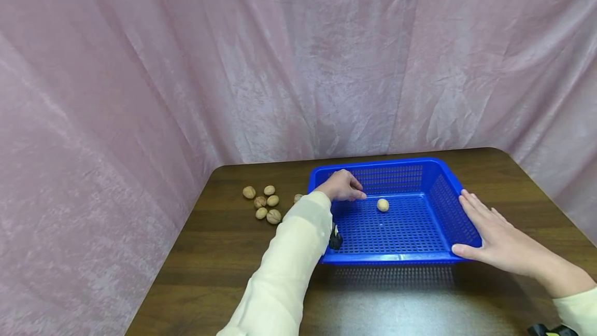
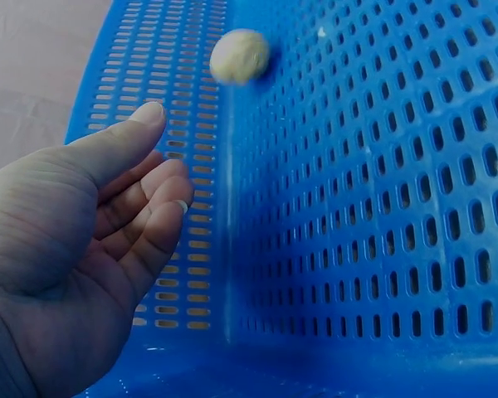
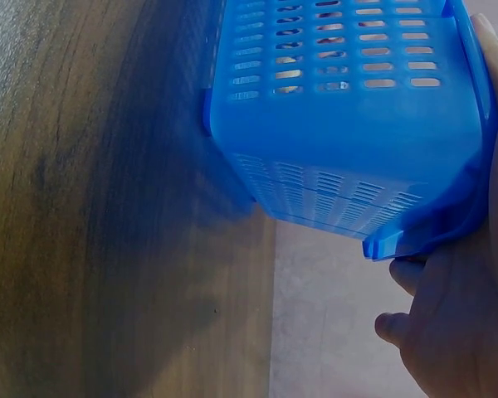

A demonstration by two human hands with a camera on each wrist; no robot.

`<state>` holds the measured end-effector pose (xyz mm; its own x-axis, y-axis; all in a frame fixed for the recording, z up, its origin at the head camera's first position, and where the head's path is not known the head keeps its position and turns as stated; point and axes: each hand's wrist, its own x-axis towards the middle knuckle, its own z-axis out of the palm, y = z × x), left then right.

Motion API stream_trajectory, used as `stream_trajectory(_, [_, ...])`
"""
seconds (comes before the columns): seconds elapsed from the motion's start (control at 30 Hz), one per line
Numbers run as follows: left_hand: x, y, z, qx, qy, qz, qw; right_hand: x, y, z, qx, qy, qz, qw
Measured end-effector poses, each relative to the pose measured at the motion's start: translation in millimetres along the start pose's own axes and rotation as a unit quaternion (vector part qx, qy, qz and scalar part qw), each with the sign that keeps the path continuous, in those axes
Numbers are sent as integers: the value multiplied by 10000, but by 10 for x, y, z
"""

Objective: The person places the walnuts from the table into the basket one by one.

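Observation:
My left hand (image 1: 344, 185) hangs inside the blue plastic basket (image 1: 368, 259) near its back left, fingers loosely bent with nothing between them. A pale walnut (image 1: 383, 205) is in the basket, just right of those fingertips; in the left wrist view the same walnut (image 2: 239, 56) looks slightly blurred, beyond the thumb. With fingers spread, my right hand (image 1: 501, 240) rests against the basket's right rim, thumb at the front right corner. From the right wrist view, the palm (image 3: 465, 315) lies along the rim's outside.
Several walnuts (image 1: 259, 202) lie in a loose group on the brown wooden table (image 1: 200, 274), left of the basket. Another walnut (image 1: 297, 198) shows partly behind the left sleeve (image 1: 289, 263). A pink curtain (image 1: 326, 66) hangs behind the table.

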<state>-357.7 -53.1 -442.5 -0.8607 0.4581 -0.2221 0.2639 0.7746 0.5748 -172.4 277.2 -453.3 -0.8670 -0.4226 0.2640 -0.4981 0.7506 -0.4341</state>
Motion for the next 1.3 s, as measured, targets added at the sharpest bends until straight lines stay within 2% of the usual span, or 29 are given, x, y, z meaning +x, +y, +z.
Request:
stream_trajectory(0.2, [-16, 4, -32, -284, 66, 24, 9996, 6, 18, 13, -68, 65, -35, 10000])
stream_trajectory(0.33, [-30, 4, -61, -362, 51, 162, 9992, 10, 16, 18, -99, 66, -9, 9999])
stream_trajectory(0.47, [-71, 35, -136, -605, 195, 383, 9972, 8, -3, 24, -83, 22, 11, 10000])
stream_trajectory(0.6, [-176, 134, -323, -767, 443, 592, 9943, 3, -18, 28, -80, -20, 13, 10000])
stream_trajectory(0.77, [-379, 271, -679, -804, 885, 758, 9899, -1, -11, -6, -116, -38, 33, 9999])
stream_trajectory(0.87, [-529, 275, -889, -922, 1103, 856, 9859, 3, 1, -23, -99, -35, 50, 9999])
stream_trajectory(0.97, [-692, 178, -1047, -988, 1317, 893, 9823, 10, 15, -33, -74, -41, 57, 9999])
stream_trajectory(1.07, [-883, 26, -1134, -1063, 1566, 878, 9780, 15, 28, -39, -55, -56, 43, 10000])
stream_trajectory(1.17, [-1087, -159, -1144, -1158, 1804, 824, 9733, 20, 49, -33, -66, -40, 3, 10000])
stream_trajectory(1.3, [-1310, -435, -1042, -1295, 2050, 707, 9676, 34, 86, -30, -70, -22, -39, 10000])
